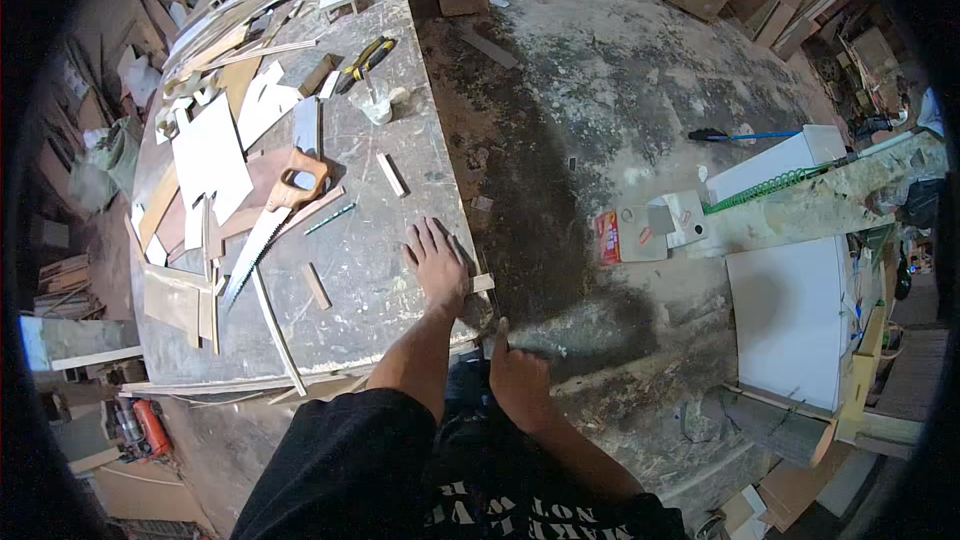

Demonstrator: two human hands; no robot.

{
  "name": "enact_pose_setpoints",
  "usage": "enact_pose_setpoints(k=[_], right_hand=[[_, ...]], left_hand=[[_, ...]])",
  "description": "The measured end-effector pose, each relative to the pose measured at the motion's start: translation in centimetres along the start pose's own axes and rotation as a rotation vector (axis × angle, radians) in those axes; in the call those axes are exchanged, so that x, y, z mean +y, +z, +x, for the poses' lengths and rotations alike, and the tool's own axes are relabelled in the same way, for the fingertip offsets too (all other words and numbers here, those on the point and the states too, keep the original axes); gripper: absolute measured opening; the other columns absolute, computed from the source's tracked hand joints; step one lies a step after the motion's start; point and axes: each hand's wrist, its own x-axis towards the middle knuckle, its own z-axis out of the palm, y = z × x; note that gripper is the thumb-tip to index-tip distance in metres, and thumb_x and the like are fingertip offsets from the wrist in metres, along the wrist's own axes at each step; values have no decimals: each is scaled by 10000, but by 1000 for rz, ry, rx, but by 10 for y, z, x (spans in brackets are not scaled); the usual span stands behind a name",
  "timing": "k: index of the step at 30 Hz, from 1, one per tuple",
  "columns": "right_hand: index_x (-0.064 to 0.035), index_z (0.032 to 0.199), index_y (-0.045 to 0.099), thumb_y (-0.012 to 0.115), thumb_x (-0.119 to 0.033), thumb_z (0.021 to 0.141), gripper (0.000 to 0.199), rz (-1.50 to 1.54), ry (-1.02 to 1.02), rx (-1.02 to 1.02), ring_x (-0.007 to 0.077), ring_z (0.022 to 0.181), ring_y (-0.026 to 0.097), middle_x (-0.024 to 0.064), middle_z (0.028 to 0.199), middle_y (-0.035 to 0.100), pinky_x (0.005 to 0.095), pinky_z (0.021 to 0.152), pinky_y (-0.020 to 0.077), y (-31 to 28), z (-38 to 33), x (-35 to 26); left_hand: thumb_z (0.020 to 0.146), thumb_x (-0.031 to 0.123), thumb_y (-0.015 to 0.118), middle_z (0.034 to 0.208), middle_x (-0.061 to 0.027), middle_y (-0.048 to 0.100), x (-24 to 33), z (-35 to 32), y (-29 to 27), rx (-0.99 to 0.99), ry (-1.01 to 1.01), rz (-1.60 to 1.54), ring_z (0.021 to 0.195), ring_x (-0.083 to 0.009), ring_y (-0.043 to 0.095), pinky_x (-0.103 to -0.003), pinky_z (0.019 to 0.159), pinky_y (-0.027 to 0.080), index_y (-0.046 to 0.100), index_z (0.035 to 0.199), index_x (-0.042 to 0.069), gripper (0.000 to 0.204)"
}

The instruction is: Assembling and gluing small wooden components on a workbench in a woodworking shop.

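My left hand lies flat, fingers spread, on the grey workbench near its right edge. Just beside it a small wooden strip pokes out over that edge. Below the bench corner my right hand is mostly closed, with one finger or the thumb stuck upward toward the edge; I cannot tell if it holds anything. A handsaw with a wooden handle lies to the left of my left hand, beside a green pencil and short wood offcuts.
White boards, wood strips and yellow-handled pliers cover the far and left parts of the bench. On the dirty floor to the right stand a white cabinet, a red packet, a log and stacked timber.
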Motion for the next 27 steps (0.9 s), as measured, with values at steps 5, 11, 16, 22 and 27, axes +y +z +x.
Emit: enact_pose_setpoints(k=[5,11,16,22,27], right_hand=[[121,1352,287,554,-100,796,655,2,39,-104,120,365,438,23,480,491,300,325,366,1,-4,-10],[124,1351,281,578,-118,777,691,-37,17,-80,138,387,486,46,503,527,307,341,399,2,2,-12],[121,1335,305,552,-102,787,641,13,64,-133,217,453,572,103,558,576,347,389,448,2,0,-10],[111,1326,295,525,-105,808,606,147,114,-38,284,519,603,157,609,597,388,455,481,15,44,4],[111,1334,267,497,-91,819,600,176,153,-197,305,556,612,168,642,608,418,486,485,-4,37,-4]], left_hand=[[943,275,383,1447,-152,287,-1,0,2,9,7,-9,1352,-334,219,-526,1086,152,268,1394,23,530],[944,270,370,1470,-143,249,8,-5,4,16,-97,-46,1370,-326,184,-502,1100,137,259,1400,13,535],[943,270,352,1474,-152,243,12,-8,1,96,-123,-93,1373,-311,183,-457,1112,129,288,1386,-13,529],[915,235,378,1462,-153,269,20,2,1,67,-150,-20,1366,-328,198,-511,1099,117,300,1376,-15,531],[805,186,458,1493,-124,212,16,-7,1,8,-139,2,1386,-313,149,-514,1105,97,244,1404,3,662]])
